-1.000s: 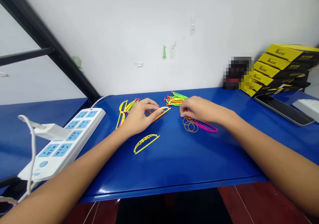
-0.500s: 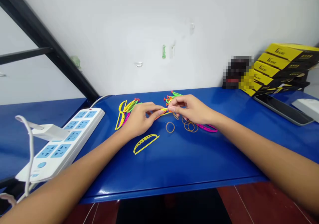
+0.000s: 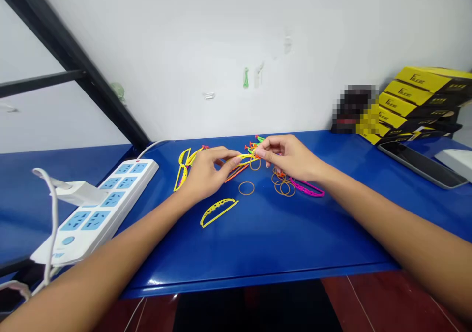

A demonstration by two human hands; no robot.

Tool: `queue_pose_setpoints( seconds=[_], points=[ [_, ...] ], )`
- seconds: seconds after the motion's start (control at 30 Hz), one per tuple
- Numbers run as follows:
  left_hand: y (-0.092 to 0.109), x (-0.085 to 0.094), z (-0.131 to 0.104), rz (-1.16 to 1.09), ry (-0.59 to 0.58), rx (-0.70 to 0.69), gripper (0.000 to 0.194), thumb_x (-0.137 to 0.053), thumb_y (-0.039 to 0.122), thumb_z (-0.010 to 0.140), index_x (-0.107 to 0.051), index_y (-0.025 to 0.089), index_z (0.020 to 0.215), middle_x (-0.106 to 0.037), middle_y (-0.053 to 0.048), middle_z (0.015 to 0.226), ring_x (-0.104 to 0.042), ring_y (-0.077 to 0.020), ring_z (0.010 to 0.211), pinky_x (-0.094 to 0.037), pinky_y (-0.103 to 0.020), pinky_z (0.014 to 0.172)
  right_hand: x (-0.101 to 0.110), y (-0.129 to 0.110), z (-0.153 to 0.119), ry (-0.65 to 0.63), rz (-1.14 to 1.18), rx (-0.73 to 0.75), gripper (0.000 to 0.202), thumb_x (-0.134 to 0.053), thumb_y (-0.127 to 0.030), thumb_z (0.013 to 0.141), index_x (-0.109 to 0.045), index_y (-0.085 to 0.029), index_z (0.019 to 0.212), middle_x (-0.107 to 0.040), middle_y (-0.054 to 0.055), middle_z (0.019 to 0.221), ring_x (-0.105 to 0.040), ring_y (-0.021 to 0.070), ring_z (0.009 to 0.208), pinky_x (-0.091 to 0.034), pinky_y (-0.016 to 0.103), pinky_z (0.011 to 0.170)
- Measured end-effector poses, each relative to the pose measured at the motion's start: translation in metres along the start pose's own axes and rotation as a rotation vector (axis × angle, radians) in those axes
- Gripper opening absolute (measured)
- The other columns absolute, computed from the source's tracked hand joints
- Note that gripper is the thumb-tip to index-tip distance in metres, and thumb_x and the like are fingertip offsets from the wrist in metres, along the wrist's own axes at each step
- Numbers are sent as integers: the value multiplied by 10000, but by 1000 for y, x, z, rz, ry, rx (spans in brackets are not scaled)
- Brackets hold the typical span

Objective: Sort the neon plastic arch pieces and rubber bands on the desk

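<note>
A yellow plastic toy bow (image 3: 248,157) is held level between my two hands, just above the table. My left hand (image 3: 211,173) pinches its left end between thumb and fingers. At its right end, my right hand (image 3: 289,157) has thumb and fingertips closed on it, and a tan rubber band (image 3: 255,165) hangs there; how the band is attached is hidden. Below lies an orange strip (image 3: 236,173), and nearer me are a single rubber band (image 3: 246,188) and another yellow bow (image 3: 219,212). Several loose rubber bands (image 3: 284,188) and a magenta bow (image 3: 308,189) lie by my right wrist.
More yellow bows (image 3: 180,170) lie left of my left hand. Red-tipped sticks (image 3: 250,147) sit behind the hands. A white power strip (image 3: 106,209) with a plug is at left; a phone (image 3: 420,165) and stacked yellow-black boxes (image 3: 413,96) stand at right.
My hands have drawn slightly apart, showing more of the yellow bow and the hanging rubber band. The single band on the table appears a little further left. The view has shifted slightly.
</note>
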State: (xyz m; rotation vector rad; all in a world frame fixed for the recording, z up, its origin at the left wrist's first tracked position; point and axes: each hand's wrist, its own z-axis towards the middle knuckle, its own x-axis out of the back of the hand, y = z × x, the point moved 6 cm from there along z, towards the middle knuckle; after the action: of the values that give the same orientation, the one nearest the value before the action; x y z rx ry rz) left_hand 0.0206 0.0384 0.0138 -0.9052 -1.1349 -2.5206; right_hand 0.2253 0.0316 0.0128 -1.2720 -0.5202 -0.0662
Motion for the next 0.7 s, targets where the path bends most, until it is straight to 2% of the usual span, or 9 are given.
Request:
queue_pose_setpoints(
  seconds=[0.1, 0.27, 0.53, 0.7],
  points=[
    [-1, 2, 0, 6, 11, 25, 310, -691, 472, 1048, -884, 229, 1058, -870, -52, 1000, -759, -211, 876, -591, -320, 779, 1, 0, 0, 3, -11, 15, 277, -740, -450, 989, -743, -179, 933, -677, 14, 761, -600, 143, 685, -456, 288, 615],
    [-2, 3, 0, -8, 28, 42, 315, -694, 474, 1045, -886, 226, 1065, -868, -59, 992, -758, -212, 876, -594, -314, 764, -1, 2, 0, -31, -5, -17, 290, -767, -468, 968, -754, -179, 978, -697, 19, 770, -607, 148, 676, -440, 278, 575],
    [-6, 3, 1, -7, 35, 28, 298, -719, 464, 1034, -891, 223, 1073, -862, -55, 984, -747, -194, 841, -578, -295, 740, 2, 0, 2, 28, 13, 51, 300, -781, -473, 945, -742, -177, 916, -710, 28, 825, -624, 152, 721, -486, 303, 664],
    [-3, 2, 1, -14, 17, 36, 302, -707, 465, 1037, -887, 222, 1057, -866, -52, 980, -750, -202, 847, -582, -305, 754, 2, 1, 2, 39, -19, 42, 223, -747, -398, 969, -740, -182, 916, -717, 33, 826, -634, 161, 729, -494, 314, 681]
  ],
)
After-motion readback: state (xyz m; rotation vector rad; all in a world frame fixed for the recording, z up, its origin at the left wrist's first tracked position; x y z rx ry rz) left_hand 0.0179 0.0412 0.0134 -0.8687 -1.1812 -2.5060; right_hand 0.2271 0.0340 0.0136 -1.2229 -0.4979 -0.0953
